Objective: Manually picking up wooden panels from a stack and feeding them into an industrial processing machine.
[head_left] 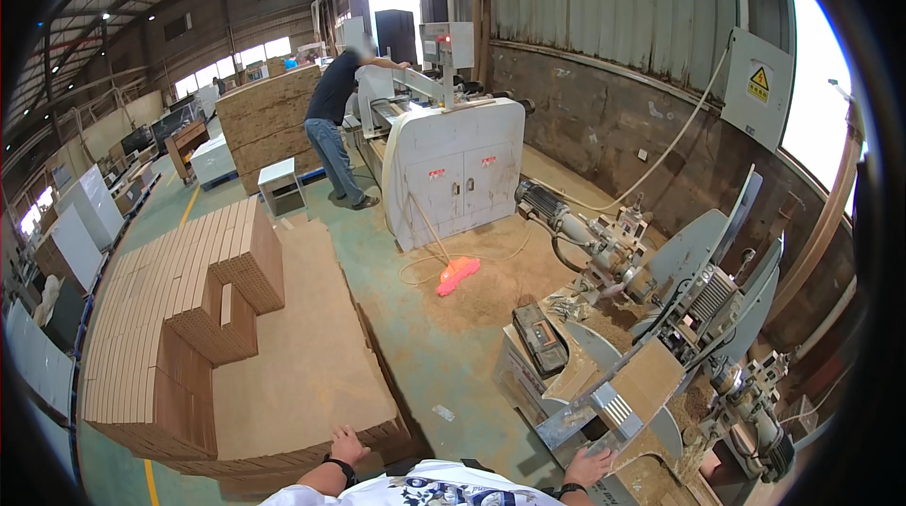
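Note:
My left hand, with a dark band at its wrist, rests at the near edge of a large brown board; its fingers are apart and hold nothing. Stacked brown strips stand in steps on the board's left and far parts. My right hand, also with a dark wristband, lies with fingers extended by the near edge of a sawdust-covered machine. Close to that hand is a shiny metal plate with several slots. A dark control box sits farther up on the machine.
A person in a dark shirt leans over a large white machine. A broom with a pink-orange head leans against it, amid sawdust and a cable on the floor. Motors and a curved metal guard jut out at right.

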The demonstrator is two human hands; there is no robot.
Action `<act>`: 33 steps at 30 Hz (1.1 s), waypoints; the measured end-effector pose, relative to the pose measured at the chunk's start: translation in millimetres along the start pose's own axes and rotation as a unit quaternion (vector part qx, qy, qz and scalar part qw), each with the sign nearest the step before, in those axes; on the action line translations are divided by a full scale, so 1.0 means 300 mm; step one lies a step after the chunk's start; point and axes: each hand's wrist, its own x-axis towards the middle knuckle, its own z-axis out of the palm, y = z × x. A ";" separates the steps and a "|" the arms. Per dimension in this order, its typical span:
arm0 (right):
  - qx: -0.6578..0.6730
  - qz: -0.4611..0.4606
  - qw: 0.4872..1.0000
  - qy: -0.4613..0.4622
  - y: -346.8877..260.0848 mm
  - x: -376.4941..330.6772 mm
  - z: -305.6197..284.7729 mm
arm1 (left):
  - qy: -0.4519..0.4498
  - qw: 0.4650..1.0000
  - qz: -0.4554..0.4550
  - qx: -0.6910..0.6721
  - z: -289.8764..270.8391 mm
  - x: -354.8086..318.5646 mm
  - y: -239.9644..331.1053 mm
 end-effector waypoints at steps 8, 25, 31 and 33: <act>-0.012 -0.013 1.000 0.016 0.023 0.004 0.041 | 0.030 0.999 0.026 -0.007 0.030 0.018 -0.029; 0.004 0.008 1.000 -0.023 -0.006 -0.002 -0.015 | 0.006 1.000 0.002 0.018 0.003 0.000 0.002; -0.011 -0.010 1.000 0.005 0.017 0.002 0.028 | 0.012 1.000 0.005 0.010 0.012 0.005 -0.006; -0.010 -0.010 1.000 0.009 0.023 0.005 0.039 | 0.019 1.000 0.007 0.015 0.018 0.007 -0.008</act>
